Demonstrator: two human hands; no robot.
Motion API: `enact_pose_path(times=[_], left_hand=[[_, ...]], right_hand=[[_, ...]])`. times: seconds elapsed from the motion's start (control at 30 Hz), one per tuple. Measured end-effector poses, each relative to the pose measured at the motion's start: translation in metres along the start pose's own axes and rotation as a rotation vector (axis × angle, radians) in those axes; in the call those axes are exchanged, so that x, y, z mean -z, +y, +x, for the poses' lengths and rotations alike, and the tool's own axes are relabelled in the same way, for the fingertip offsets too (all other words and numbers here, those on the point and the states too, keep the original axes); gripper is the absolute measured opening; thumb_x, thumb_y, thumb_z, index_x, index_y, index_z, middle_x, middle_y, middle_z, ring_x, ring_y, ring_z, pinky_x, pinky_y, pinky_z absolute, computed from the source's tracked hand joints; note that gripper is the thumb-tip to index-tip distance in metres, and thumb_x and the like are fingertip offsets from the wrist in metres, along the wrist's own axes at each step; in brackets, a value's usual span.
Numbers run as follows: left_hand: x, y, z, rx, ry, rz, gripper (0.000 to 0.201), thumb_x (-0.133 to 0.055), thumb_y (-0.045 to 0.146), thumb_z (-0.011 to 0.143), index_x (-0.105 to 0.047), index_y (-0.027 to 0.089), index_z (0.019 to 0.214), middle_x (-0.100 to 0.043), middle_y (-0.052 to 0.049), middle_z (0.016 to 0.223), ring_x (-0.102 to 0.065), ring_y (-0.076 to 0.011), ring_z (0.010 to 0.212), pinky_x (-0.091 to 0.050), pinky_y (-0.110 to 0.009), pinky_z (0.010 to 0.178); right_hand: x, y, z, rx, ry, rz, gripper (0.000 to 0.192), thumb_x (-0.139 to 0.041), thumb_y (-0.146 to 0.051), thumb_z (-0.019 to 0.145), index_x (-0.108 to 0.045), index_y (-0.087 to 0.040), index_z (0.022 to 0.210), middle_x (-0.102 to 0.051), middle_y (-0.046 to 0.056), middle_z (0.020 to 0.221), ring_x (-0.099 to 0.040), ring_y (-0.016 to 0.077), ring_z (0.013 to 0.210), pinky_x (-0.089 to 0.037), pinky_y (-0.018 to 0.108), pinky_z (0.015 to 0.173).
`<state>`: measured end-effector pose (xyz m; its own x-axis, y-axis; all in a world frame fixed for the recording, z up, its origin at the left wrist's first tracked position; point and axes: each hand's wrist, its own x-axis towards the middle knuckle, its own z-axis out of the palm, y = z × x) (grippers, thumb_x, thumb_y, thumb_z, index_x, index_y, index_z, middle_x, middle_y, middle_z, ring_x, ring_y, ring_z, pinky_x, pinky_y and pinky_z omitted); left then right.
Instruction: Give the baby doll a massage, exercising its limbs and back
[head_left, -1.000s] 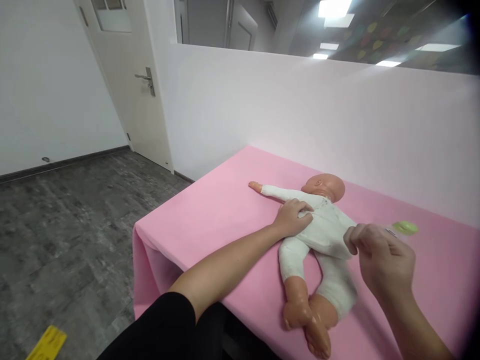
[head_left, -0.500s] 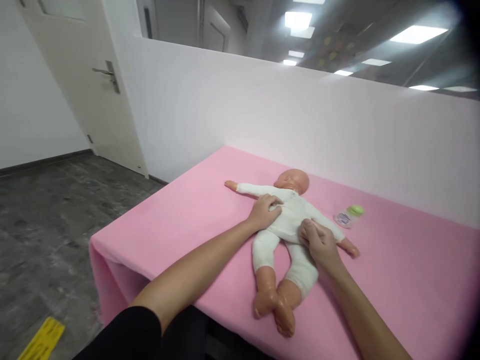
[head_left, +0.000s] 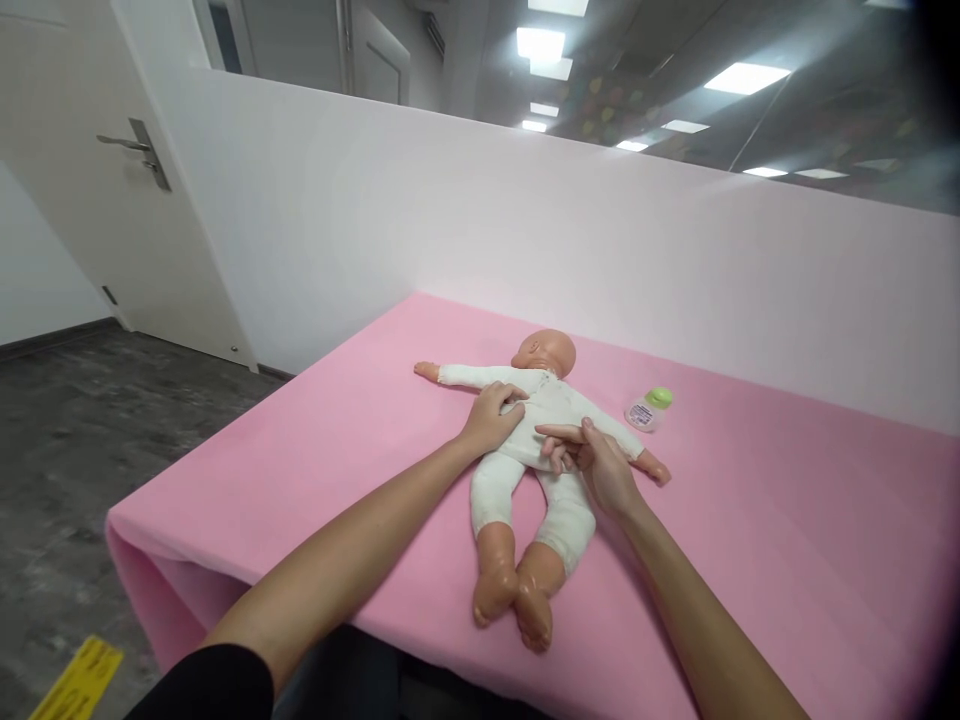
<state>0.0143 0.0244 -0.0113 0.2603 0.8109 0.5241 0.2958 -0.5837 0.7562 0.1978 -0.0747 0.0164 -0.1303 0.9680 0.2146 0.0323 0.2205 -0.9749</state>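
Observation:
A baby doll (head_left: 551, 405) in a white cloth bodysuit lies on its back on the pink cloth, its head turned to the left and its feet towards me. My left hand (head_left: 493, 415) rests on the left side of its torso, fingers curved over the top of the side and thumb against the belly. Over the doll's lower belly is my right hand (head_left: 592, 460), its index finger stretched out to the left, thumb raised and the other fingers loosely bent. Nothing shows in it. Whether it touches the suit I cannot tell.
A small clear bottle with a green cap (head_left: 649, 410) stands right of the doll. The pink cloth (head_left: 315, 450) covers the table and hangs over its left edge. A white partition (head_left: 450, 210) rises behind. At the left are a door (head_left: 150, 220) and a yellow floor marking (head_left: 79, 680).
My right hand has gone from a closed pinch at the doll's hip to a stretched index finger over the belly. My left hand stays on the torso. The view has swung right.

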Motion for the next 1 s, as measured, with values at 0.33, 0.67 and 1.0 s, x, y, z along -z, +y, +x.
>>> enact_pose_path(times=[0.33, 0.67, 1.0], left_hand=[[0.001, -0.005, 0.002, -0.008, 0.01, -0.02, 0.021, -0.058, 0.015, 0.088, -0.073, 0.019, 0.102, -0.06, -0.003, 0.088, -0.056, -0.0204, 0.09, -0.046, -0.035, 0.088], [0.004, -0.014, 0.002, -0.028, 0.019, -0.072, 0.021, -0.058, 0.014, 0.088, -0.071, 0.02, 0.103, -0.067, -0.005, 0.102, -0.061, -0.0219, 0.1, -0.047, -0.039, 0.097], [0.003, -0.016, 0.003, -0.007, 0.016, -0.095, 0.021, -0.058, 0.015, 0.087, -0.071, 0.02, 0.102, -0.068, -0.005, 0.104, -0.062, -0.0221, 0.103, -0.047, -0.039, 0.099]], right_hand=[[0.002, 0.007, 0.005, 0.02, 0.011, -0.024, 0.048, -0.053, -0.057, 0.102, -0.083, -0.019, 0.104, -0.073, 0.006, 0.083, -0.057, 0.0152, 0.064, -0.047, 0.032, 0.07], [-0.003, 0.01, 0.009, 0.148, 0.221, -0.072, 0.027, -0.079, -0.048, 0.085, -0.082, -0.022, 0.082, -0.059, -0.002, 0.058, -0.05, 0.0146, 0.058, -0.044, 0.032, 0.063], [-0.002, 0.022, 0.016, 0.203, 0.296, 0.137, 0.056, -0.056, -0.06, 0.101, -0.041, -0.023, 0.061, -0.042, -0.003, 0.059, -0.037, 0.014, 0.057, -0.028, 0.031, 0.057]])
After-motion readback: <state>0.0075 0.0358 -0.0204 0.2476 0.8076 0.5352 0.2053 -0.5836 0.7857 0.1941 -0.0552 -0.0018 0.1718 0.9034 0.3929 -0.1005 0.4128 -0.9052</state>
